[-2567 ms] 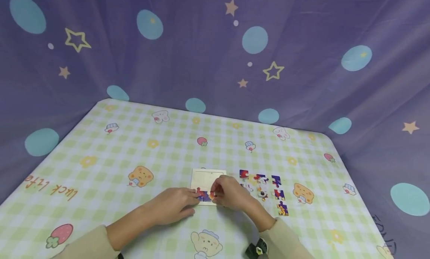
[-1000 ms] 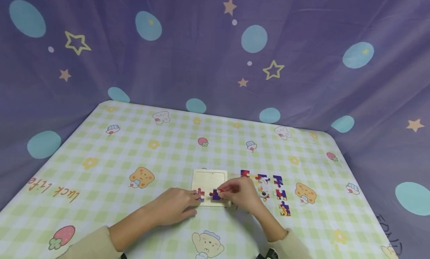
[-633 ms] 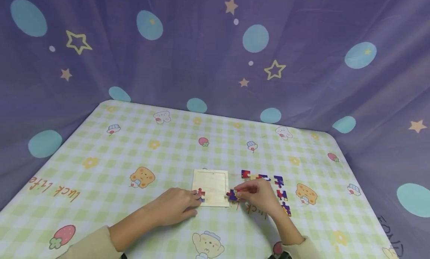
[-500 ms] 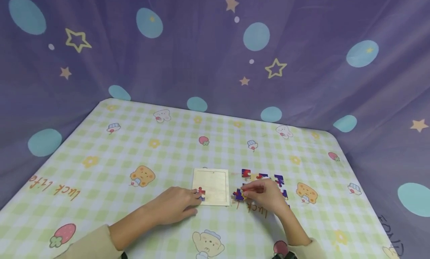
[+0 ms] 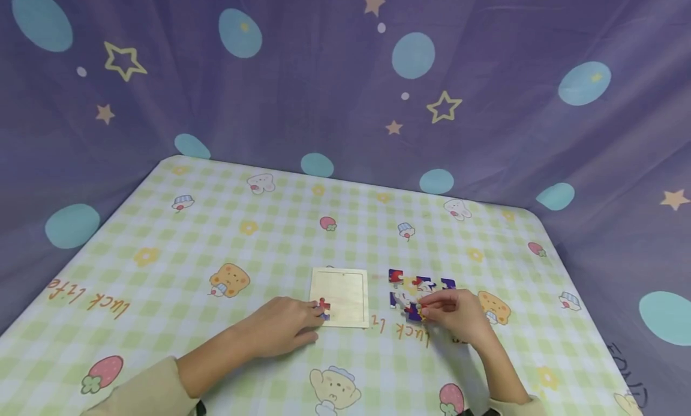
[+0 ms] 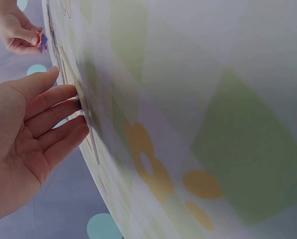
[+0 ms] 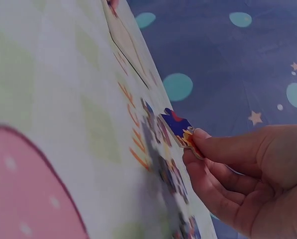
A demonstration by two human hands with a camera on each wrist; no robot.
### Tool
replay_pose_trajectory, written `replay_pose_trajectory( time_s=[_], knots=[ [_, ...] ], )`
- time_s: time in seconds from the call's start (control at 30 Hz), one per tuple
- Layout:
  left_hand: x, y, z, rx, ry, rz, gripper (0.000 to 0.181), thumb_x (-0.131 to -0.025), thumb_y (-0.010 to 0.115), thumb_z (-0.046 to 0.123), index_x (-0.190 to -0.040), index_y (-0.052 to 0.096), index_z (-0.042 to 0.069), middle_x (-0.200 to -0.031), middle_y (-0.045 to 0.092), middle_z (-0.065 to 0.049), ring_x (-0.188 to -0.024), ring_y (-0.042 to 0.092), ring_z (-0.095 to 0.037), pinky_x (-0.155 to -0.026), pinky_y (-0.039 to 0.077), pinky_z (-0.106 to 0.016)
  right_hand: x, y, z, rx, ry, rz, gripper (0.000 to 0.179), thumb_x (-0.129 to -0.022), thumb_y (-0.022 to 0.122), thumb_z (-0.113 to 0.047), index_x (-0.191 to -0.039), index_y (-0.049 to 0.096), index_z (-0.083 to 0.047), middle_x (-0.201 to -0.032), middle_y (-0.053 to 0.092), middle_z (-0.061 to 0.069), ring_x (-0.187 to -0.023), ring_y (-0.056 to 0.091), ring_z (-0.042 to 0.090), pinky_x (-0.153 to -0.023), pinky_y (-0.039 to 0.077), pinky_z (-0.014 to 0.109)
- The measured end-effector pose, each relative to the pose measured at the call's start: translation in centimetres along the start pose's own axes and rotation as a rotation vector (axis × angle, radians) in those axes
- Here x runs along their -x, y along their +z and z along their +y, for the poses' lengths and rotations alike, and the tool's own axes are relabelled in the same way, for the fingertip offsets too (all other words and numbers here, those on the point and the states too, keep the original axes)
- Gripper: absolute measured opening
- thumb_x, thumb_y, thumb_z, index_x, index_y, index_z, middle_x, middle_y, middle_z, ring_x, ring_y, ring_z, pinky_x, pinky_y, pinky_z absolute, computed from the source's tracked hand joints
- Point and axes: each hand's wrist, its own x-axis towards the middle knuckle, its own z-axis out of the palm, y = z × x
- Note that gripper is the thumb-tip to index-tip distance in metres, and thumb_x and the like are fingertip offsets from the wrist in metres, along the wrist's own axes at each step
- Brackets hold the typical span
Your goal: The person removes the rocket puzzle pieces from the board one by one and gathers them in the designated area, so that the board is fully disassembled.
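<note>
My right hand (image 5: 461, 314) pinches a jigsaw puzzle piece (image 7: 177, 125) between thumb and fingertips. That piece is purple with red and yellow, and it is held just above the tabletop in the right wrist view. My left hand (image 5: 283, 326) rests its relaxed fingertips on the left edge of a square wooden puzzle tray (image 5: 348, 290). One red and purple puzzle piece (image 5: 326, 307) lies in the tray's near left corner, partly covered by those fingertips. The rest of the visible tray floor is bare wood.
Several loose puzzle pieces (image 5: 396, 276) lie to the right of the tray, some hidden behind my right hand. A checked cloth (image 5: 281, 236) with cartoon prints covers the table. A purple curtain (image 5: 324, 74) hangs behind the table's far edge.
My right hand lifted the purple and yellow piece out of the tray and carried it right, over to the loose pieces. My left hand has stayed at the tray's left edge.
</note>
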Motion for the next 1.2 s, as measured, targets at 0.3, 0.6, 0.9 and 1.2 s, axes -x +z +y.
replay_pose_trajectory(
  time_s=[0.3,0.6,0.9,1.2],
  knots=[
    [0.0,-0.1,0.1,0.004,-0.003,-0.006,0.026,-0.090,0.064,0.025,-0.112,0.072,0.013,-0.116,0.072,-0.001,-0.114,0.066,-0.025,-0.093,0.056,-0.042,0.6,-1.1,0.7,0.065,0.017,0.023,0.012,-0.081,0.076,-0.014,-0.090,0.075,-0.007,-0.082,0.075,0.008,-0.068,0.068,0.006,-0.058,0.053,0.018],
    [0.0,0.0,0.0,0.010,-0.010,-0.005,0.027,-0.090,0.063,0.025,-0.113,0.071,0.013,-0.116,0.072,-0.002,-0.114,0.066,-0.025,-0.094,0.056,-0.042,1.3,-1.2,1.5,0.143,0.014,-0.034,0.012,-0.077,0.080,-0.020,-0.083,0.075,-0.011,-0.071,0.072,0.001,-0.057,0.059,0.002,-0.051,0.047,0.018],
    [0.0,0.2,0.0,0.010,-0.008,0.003,0.026,-0.090,0.064,0.025,-0.112,0.072,0.012,-0.120,0.070,-0.005,-0.114,0.066,-0.026,-0.095,0.055,-0.042,1.5,-1.0,1.8,0.158,-0.011,-0.030,0.010,-0.076,0.080,-0.016,-0.081,0.075,-0.010,-0.070,0.072,0.001,-0.055,0.060,0.003,-0.049,0.049,0.019],
    [0.0,0.2,0.1,0.019,-0.015,-0.011,0.027,-0.091,0.063,0.024,-0.113,0.071,0.011,-0.122,0.068,-0.005,-0.115,0.066,-0.026,-0.096,0.055,-0.042,1.4,-1.0,1.6,0.164,-0.008,-0.034,0.006,-0.076,0.079,-0.012,-0.080,0.075,-0.010,-0.070,0.072,0.001,-0.056,0.060,0.002,-0.050,0.049,0.018]
  ],
)
